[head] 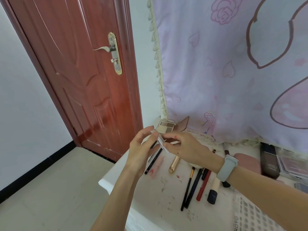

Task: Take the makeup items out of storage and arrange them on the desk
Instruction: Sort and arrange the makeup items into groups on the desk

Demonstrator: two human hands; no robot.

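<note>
- My left hand (pixel 143 147) and right hand (pixel 183 147) hold one small clear packet (pixel 161 142) between them, raised above the desk (pixel 120 179) just in front of the palette (pixel 166 126).
- Left hand: thumb and forefinger pinch the packet's far end; the other fingers are loosely spread and hold nothing.
- Right hand: thumb and forefinger pinch the near end; the remaining fingers are curled behind. A band (pixel 227 167) sits on that wrist.
- What the packet holds is too blurred to tell.
- Step in hand, as I judge it: setting this packet down among the items already out.
- Nearer me than the palette lie a liner (pixel 153 161), a pink tube (pixel 157 165) and a gold tube (pixel 174 164), side by side; further toward me, brushes and pencils (pixel 193 185) lie in a row.
- To do it well, I should keep both pinches light, since the packet looks thin and would likely bend.
- I would lower it flat into a bare patch near the palette, parallel with the tubes, not across them.
- I should release one end first, then the other, so it does not flip.
- Risk: my right forearm hangs over the brushes and could sweep them.
</note>
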